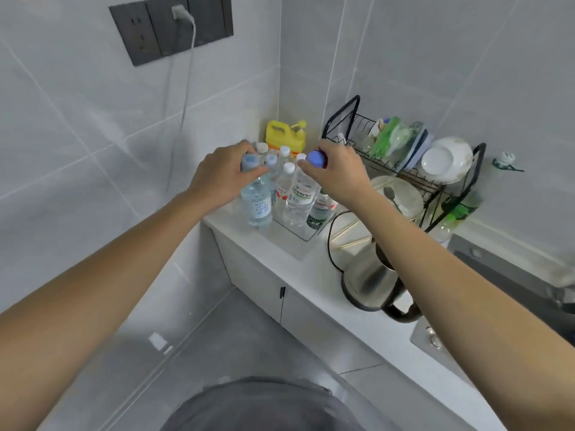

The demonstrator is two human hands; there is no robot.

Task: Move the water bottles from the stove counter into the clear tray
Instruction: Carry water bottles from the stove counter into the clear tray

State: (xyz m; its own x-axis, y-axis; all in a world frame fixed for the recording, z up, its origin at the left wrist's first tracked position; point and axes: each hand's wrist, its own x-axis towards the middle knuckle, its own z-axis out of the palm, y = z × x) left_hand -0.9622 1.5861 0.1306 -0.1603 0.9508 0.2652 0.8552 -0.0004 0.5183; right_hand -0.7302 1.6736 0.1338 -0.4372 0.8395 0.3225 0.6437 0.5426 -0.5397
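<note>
Now both hands grip bottles by the neck. Left hand (pixel 222 174) curls round pale-blue-cap bottle (pixel 256 200), just left of clear tray (pixel 300 233). Right hand (pixel 337 172) pinches purple-cap bottle (pixel 300 194), inside tray w/ other white-cap bottles (pixel 283 189). Yellow jug (pixel 284 136) behind tray; dish rack (pixel 413 169) & kettle (pixel 371 283) to tray's right.

bottle labels (pixel 301 194) blurred, sink (pixel 513 275) cropped

Clear glossy plastic water bottles (pixel 300 194), transparent plastic tray (pixel 306 233), shiny brushed-metal kettle (pixel 371 281), black wire dish rack (pixel 420 178), glossy wall tiles (pixel 77 126), were seen
</note>
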